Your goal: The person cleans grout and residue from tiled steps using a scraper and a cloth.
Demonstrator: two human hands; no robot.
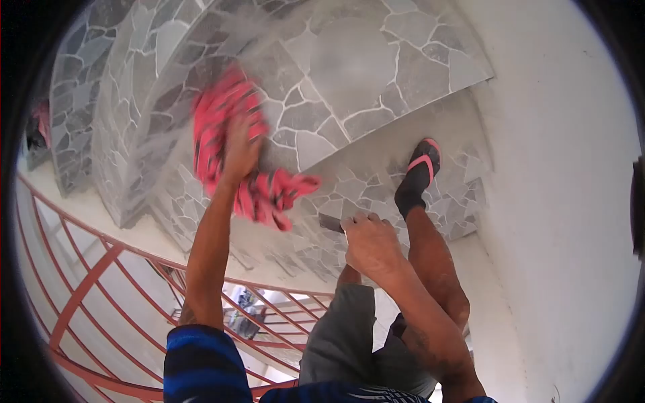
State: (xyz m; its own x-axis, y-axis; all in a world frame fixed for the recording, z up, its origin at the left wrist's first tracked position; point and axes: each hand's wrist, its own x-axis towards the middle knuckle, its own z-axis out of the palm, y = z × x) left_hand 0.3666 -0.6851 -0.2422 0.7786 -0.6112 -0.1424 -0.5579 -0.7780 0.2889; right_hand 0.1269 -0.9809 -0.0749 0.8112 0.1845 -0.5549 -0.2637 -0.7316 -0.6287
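My left hand (242,149) presses a crumpled pink and dark striped cloth (227,111) against the stone-patterned stair surface (349,60). Both the hand and the cloth are blurred by motion, and part of the cloth hangs to the right of the wrist. Lower and to the right, my right hand (371,243) is closed around a dark flat tool (330,223), whose end sticks out on the left side of the fingers. A stair edge runs between the cloth and my foot.
A red metal railing (87,285) curves along the left and bottom. At the right rises a pale wall (564,181). My foot in a dark sock and pink-strapped sandal (423,164) rests on a lower step. Dark and pink items (39,127) lie far left.
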